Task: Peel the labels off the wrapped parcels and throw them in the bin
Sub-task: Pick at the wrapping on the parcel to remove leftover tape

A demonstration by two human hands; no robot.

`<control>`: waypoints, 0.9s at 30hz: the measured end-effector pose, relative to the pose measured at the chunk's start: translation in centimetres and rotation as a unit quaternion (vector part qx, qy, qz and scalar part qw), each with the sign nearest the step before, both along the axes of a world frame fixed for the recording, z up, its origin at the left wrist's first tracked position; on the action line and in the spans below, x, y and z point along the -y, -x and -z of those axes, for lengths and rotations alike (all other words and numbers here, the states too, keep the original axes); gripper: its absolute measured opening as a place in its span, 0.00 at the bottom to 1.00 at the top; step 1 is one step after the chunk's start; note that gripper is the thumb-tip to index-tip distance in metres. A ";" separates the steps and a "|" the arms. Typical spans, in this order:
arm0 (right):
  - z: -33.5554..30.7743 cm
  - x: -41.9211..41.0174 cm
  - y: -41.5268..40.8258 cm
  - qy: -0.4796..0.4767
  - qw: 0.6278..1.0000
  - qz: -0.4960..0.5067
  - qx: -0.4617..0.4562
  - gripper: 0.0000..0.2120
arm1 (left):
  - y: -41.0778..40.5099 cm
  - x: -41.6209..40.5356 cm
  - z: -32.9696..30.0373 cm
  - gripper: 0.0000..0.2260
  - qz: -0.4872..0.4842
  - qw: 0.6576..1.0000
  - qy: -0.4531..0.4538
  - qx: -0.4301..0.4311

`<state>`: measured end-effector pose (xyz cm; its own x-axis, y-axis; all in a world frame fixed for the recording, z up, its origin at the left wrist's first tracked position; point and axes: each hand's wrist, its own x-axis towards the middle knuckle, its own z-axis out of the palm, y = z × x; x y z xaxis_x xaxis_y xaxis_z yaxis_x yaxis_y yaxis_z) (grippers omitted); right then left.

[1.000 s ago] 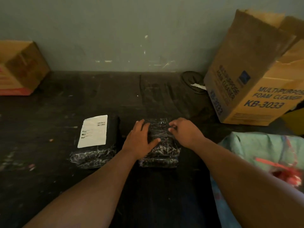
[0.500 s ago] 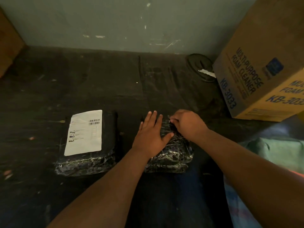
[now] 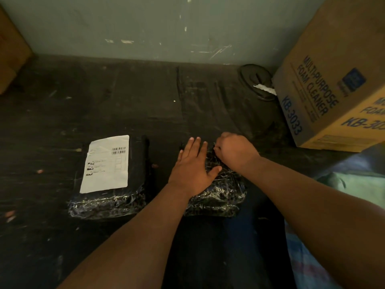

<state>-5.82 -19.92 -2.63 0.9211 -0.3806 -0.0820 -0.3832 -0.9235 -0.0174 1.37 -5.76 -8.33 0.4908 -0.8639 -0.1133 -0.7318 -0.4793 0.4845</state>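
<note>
Barely anything's moved since half a second back: left hand (image 3: 192, 171) still flat on the right parcel (image 3: 218, 197), right hand (image 3: 236, 152) still curled, picking at its far edge. No label visible there though, so those fingers could just shred wrap; the labelled parcel (image 3: 110, 178) sits just left.

The left hand (image 3: 192, 170), which had cupped the near parcel (image 3: 220, 190) at its left edge, flattened with fingers straight across its top, while the right hand (image 3: 235, 152) curled tighter and picked at the wrap at the far edge
</note>
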 end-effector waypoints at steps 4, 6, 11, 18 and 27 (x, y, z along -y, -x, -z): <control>-0.9 0.8 0.4 -0.051 0.998 0.014 0.017 0.12 | 0.1 -0.1 -0.1 0.39 0.003 1.000 -0.003 0.002; -1.2 0.8 0.9 -0.074 0.997 0.014 0.009 0.11 | 0.1 -0.2 0.0 0.39 0.002 1.000 0.002 0.006; -0.7 0.3 0.6 -0.030 0.999 -0.016 -0.025 0.14 | 0.1 -0.1 0.1 0.39 0.005 1.000 0.001 0.005; 0.1 0.0 0.3 -0.034 0.999 0.027 0.024 0.12 | -0.2 0.3 0.3 0.39 0.005 1.000 0.003 0.003; -0.1 0.7 1.4 -0.065 0.997 -0.011 0.030 0.10 | 0.1 -0.1 0.3 0.39 0.007 1.000 0.005 0.006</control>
<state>-7.20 -20.61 -2.53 0.9337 -0.3504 -0.0739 -0.3579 -0.9201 -0.1591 1.30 -5.63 -8.62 0.4801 -0.8716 -0.0995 -0.7442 -0.4647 0.4798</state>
